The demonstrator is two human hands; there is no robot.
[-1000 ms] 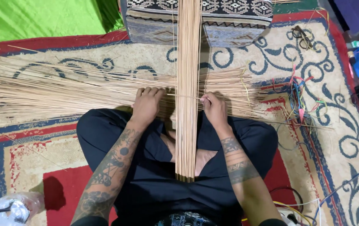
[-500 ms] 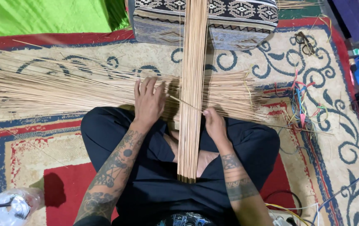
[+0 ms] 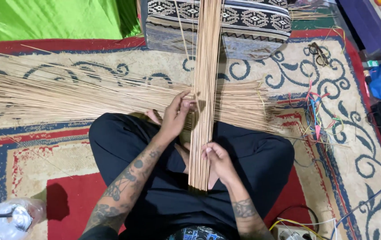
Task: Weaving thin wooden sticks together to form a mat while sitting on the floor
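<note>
Left hand [image 3: 175, 116] and right hand [image 3: 216, 159] have fingers clamped on thin straw sticks [image 3: 204, 89]; patterned cushion [image 3: 244, 26] behind, swirly rug [image 3: 355, 146] underneath

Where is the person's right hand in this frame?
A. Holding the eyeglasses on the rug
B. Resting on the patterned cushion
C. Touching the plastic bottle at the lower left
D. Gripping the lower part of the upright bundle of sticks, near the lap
D: the right hand wraps the lower end of the upright bundle of sticks over the lap, while the left hand works higher up beside the bundle.
</note>
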